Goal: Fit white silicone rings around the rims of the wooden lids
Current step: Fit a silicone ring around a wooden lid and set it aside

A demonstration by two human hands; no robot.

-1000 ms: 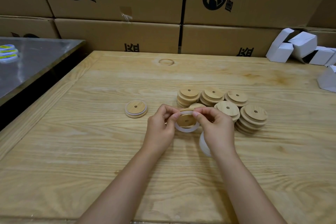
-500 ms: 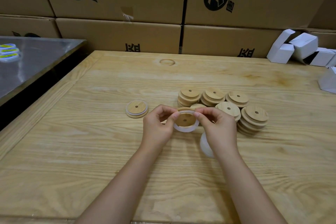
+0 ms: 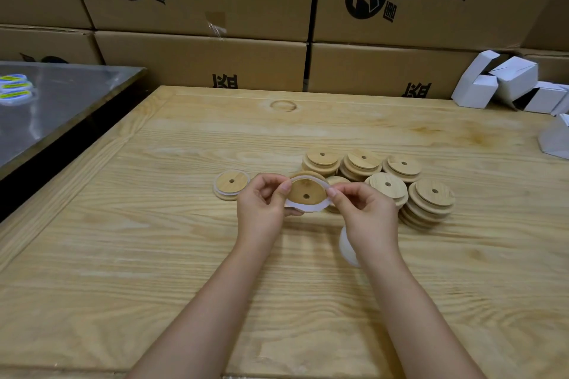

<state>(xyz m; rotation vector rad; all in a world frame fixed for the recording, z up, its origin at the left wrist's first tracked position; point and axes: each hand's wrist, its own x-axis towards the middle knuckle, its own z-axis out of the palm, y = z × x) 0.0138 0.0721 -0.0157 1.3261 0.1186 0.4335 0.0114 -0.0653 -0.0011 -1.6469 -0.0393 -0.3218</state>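
At frame centre, above the table [image 3: 154,255], the left hand [image 3: 261,209] and right hand [image 3: 366,212] pinch a white silicone ring [image 3: 308,208] stretched loosely round a round wooden lid [image 3: 308,191] with a small hole; bare lid stacks [image 3: 431,197] sit right; a ringed lid [image 3: 231,184] lies left.

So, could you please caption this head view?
Left hand and right hand fit white silicone ring around wooden lid.

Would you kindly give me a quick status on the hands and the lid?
Left hand and right hand both pinch the ring, stretched round the lid. Not fully seated. Nothing blocking.
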